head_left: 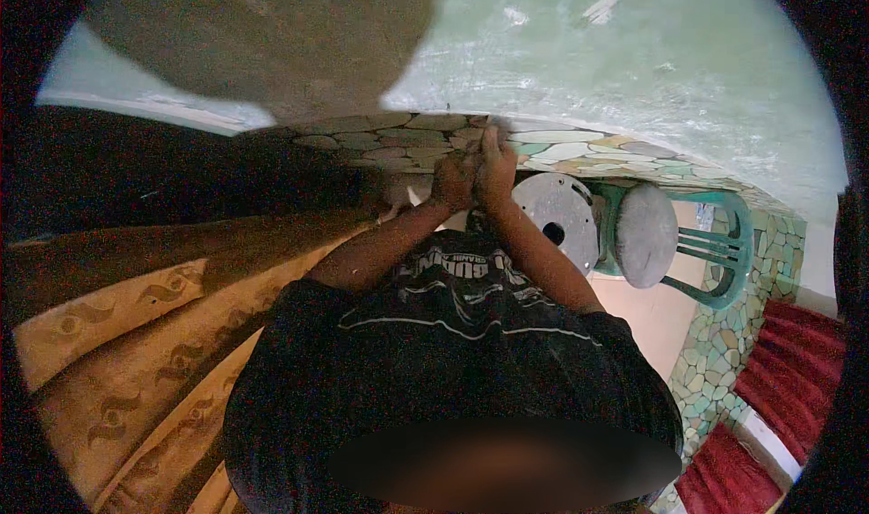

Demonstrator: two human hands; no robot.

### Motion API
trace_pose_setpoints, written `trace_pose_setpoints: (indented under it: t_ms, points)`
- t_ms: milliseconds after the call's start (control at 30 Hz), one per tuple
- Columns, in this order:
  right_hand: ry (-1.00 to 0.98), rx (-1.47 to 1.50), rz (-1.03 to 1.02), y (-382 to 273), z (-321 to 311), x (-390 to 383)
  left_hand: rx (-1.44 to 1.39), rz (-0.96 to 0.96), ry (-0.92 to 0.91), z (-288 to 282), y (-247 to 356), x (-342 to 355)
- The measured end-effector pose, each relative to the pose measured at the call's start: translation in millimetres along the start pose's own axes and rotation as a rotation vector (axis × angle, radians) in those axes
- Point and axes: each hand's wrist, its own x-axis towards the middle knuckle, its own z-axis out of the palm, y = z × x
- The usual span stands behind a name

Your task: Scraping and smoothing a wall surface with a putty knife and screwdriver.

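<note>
My left hand [453, 179] and my right hand [495, 168] are raised together in front of my chest, beside the stone-patterned band [579, 152] of the wall. Both have fingers curled close around something I cannot make out, and the right fingers reach up toward the band's top edge, below the pale green plaster [634, 43]. Just right of my hands are a grey disc with a central hole and small holes [548, 206] and a second rough grey round piece [644, 233], at a green plastic chair [724, 260].
Patterned golden-brown curtains [118, 360] hang along the left, below a dark area. Red curtains [783, 378] are at the lower right, beside more stone-patterned wall [724, 369]. A large dark shadow falls on the plaster at upper left.
</note>
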Motion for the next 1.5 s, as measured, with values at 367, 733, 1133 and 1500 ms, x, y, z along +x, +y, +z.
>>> trace_pose_setpoints:
  t_ms: [367, 733, 1133, 1500]
  points:
    - [-0.088, -0.402, -0.279, 53, -19, 6, 0.235, 0.034, -0.143, -8, 5, -15]
    - [-0.055, -0.493, -0.284, 66, -19, 9, -0.057, -0.187, -0.099, -2, 1, -12]
    - [0.012, -0.036, 0.040, 6, 4, 1, -0.059, -0.154, -0.052, -3, -8, -10]
    - [0.039, -0.302, -0.184, 26, -4, -3, -0.010, -0.086, -0.105, -19, 10, -5]
